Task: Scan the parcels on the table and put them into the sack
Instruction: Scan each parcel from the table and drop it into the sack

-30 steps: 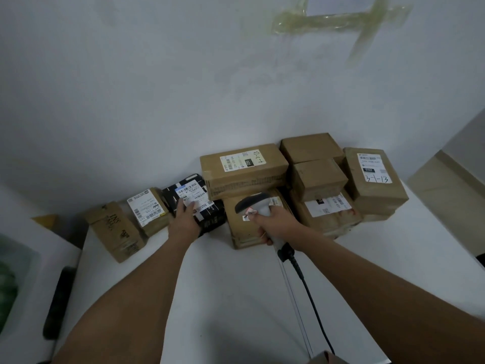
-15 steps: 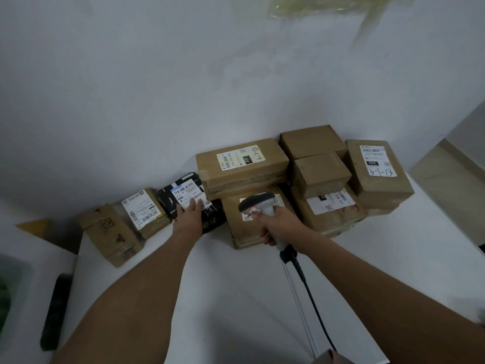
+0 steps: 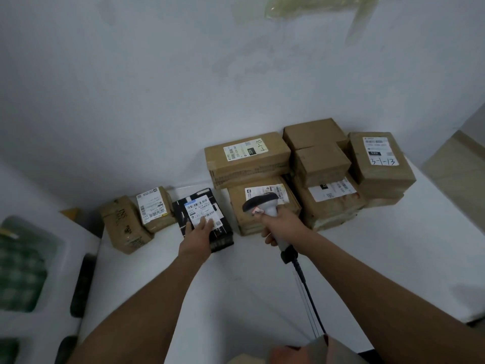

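- The left hand lay on the black parcel, fingers flat over its white label and thumb at the parcel's left edge; half a second before, it had only reached the parcel's near edge.
- The black parcel sat on the white bench, at nine o'clock from the stacked brown parcels, and had not moved.
- The right hand gripped the scanner by its handle, as before, its head over a brown parcel at three o'clock from the black one.
- Two small brown parcels stood at nine o'clock from the black parcel.
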